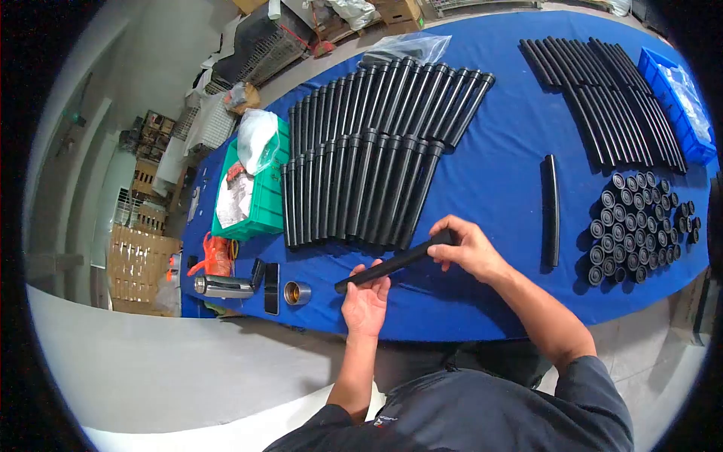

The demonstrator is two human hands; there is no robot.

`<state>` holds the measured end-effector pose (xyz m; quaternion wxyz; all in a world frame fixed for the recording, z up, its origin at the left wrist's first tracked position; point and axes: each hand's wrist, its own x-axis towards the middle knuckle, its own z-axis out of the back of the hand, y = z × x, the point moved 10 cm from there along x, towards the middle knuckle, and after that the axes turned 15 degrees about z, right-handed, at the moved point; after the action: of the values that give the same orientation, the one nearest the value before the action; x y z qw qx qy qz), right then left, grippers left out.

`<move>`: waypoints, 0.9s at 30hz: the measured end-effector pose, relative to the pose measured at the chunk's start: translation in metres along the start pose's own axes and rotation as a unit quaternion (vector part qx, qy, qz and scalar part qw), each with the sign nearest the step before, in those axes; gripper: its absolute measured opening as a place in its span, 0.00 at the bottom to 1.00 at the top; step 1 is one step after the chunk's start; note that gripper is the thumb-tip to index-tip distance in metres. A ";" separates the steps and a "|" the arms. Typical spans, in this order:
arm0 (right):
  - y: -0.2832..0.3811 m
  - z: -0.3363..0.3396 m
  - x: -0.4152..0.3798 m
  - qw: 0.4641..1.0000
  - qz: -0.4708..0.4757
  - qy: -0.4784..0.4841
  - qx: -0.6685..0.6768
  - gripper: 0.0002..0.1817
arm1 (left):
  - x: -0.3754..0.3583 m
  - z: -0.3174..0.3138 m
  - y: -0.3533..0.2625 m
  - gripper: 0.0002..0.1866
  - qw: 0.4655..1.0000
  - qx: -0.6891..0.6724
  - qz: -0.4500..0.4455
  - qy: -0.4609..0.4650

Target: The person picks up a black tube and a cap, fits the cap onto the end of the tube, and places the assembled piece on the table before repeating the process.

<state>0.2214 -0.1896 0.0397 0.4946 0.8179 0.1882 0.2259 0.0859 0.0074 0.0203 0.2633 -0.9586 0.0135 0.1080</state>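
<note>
Both hands hold one black tube (395, 261) just above the near edge of the blue table (497, 173), tube tilted, its far end higher. Left hand (367, 297) cups the lower end from beneath, palm up, fingers curled loosely around it, which looks like support rather than a hard grip. Right hand (468, 247) wraps the upper, thicker end from above, fingers and thumb closed on it, so the tube is steadied at both ends and kept clear of the cloth. Beyond the hands, two rows of like tubes (369, 151) lie side by side toward the far edge, collars aligned, apparently sorted. A single curved strip (552, 207) lies alone right of the right hand; more curved strips (602, 90) fan out near the far right corner beside a blue bin (681, 98). Small round caps (640, 222) stand packed at the right edge. A green crate (256, 200) sits at the left edge; a metal cylinder (297, 292) and a chrome piece (224, 285) lie at the near left corner
</note>
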 end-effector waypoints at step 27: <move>0.009 0.026 0.008 0.997 -0.016 -0.030 0.066 0.23 | 0.002 -0.065 0.062 0.32 0.788 0.574 0.176 -0.137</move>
<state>0.2429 -0.2083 0.0384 0.4488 0.8519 0.2009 0.1803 0.0960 -0.0792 0.0432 0.7407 -0.5868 0.2049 0.2548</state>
